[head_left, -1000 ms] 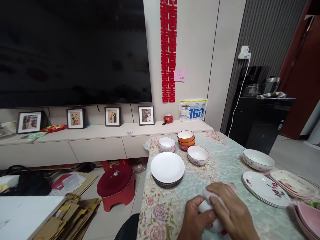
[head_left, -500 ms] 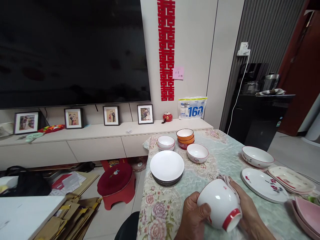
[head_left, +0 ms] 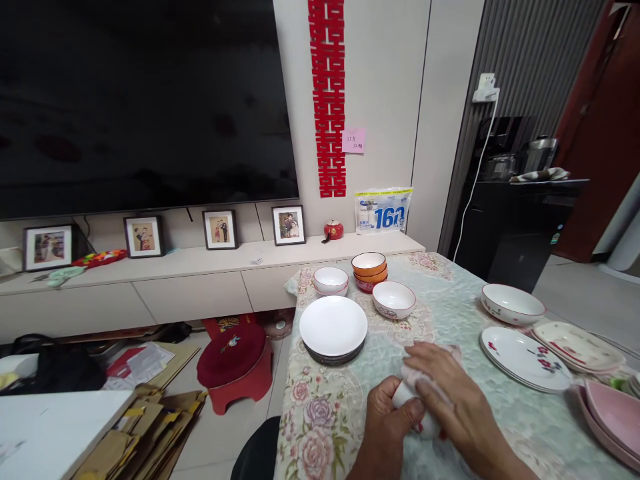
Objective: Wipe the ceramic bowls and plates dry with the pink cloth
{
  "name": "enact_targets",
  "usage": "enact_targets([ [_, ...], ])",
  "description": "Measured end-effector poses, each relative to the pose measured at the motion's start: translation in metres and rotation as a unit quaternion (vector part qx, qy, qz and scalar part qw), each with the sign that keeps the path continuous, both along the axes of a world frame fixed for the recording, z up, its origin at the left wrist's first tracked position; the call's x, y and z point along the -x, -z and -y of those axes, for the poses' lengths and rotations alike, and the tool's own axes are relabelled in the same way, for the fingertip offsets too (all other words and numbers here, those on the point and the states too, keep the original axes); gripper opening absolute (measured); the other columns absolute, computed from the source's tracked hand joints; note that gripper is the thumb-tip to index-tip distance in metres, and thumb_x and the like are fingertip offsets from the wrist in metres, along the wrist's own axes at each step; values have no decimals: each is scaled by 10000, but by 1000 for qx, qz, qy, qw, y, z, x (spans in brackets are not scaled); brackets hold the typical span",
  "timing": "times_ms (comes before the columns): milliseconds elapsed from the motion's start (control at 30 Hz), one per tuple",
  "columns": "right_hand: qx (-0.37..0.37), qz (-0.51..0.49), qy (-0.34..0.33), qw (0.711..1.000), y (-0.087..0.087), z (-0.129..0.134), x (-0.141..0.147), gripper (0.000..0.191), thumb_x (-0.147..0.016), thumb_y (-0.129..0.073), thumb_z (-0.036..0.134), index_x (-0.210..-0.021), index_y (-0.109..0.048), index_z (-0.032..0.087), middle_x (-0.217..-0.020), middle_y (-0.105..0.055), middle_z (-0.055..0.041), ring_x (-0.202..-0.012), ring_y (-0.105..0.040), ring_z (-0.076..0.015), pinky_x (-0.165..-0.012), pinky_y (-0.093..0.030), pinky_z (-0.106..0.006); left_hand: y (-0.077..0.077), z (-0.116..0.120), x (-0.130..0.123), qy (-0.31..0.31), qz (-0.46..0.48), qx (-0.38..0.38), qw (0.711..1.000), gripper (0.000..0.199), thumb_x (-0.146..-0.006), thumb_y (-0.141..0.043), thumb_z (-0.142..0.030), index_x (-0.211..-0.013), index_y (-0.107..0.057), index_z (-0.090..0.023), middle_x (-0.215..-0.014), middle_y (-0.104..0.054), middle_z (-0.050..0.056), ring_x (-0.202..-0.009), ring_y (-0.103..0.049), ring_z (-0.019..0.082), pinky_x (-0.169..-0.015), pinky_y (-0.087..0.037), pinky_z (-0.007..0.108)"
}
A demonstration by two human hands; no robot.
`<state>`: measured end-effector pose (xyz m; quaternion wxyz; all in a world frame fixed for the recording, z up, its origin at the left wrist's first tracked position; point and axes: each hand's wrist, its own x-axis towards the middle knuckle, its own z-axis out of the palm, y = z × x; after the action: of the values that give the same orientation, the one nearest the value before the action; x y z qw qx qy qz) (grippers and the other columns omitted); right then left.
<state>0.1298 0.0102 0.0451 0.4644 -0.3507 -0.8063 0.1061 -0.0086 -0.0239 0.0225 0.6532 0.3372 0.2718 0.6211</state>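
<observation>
In the head view, my left hand grips the side of a white bowl with red marks. My right hand lies over the bowl and presses a pale cloth against it, fingers bent round it. Most of the bowl is hidden behind the right hand and the cloth. Beyond my hands stands a white bowl with a red rim. To the left of it is a white plate on top of darker plates.
Orange and red stacked bowls and white stacked bowls stand at the far end of the flowered tablecloth. Flower-patterned plates, a large bowl and pink dishes lie to the right. A red stool stands left of the table.
The bowl has been turned, so its red foot is out of sight. My right hand has moved from the bowl's far right side to over it, with the cloth.
</observation>
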Motion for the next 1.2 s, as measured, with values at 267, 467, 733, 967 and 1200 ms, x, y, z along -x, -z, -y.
enact_targets([
  [267, 362, -474, 58, 801, 18, -29, -20, 348, -694, -738, 508, -867, -735, 206, -872, -755, -50, -779, -689, -243, -650, -557, -311, 3, -1, 2, 26, 90, 30, 995, 409, -581, -857, -392, -816, -667, -116, -667, -623, 30, -569, -474, 104, -552, -317, 231],
  [467, 393, -459, 26, 796, 11, -25, -23, 316, -666, -786, 476, -725, -658, 193, -650, -644, 14, -600, -573, -154, -548, -458, -252, 3, -4, 11, 114, 32, -6, 993, 436, -671, -787, -452, -872, -699, -75, -646, -606, 45, -598, -470, 114, -596, -335, 245],
  [733, 206, -135, 40, 968, -8, -10, -20, 346, -926, -502, 480, -935, -678, 181, -853, -682, -55, -787, -606, -205, -703, -456, -308, 2, -4, 14, 59, -8, 31, 998, 379, -607, -837, -408, -690, -594, -130, -593, -542, -17, -554, -419, 92, -555, -304, 230],
  [967, -40, 97, 34, 994, -16, 24, 21, 274, -927, -537, 323, -1149, -633, 197, -1151, -648, -115, -1113, -556, -282, -1015, -390, -478, -3, 0, 8, 12, -75, -25, 997, 272, -695, -773, -315, -894, -721, -137, -785, -682, 30, -725, -553, 167, -709, -424, 273],
  [1200, 140, -162, 28, 976, -5, -8, -9, 351, -955, -463, 426, -1122, -657, 185, -1135, -689, -97, -1054, -618, -250, -932, -467, -382, 4, -1, 6, 32, 48, 17, 998, 296, -696, -792, -353, -845, -703, -114, -696, -684, 38, -654, -579, 153, -659, -426, 265],
])
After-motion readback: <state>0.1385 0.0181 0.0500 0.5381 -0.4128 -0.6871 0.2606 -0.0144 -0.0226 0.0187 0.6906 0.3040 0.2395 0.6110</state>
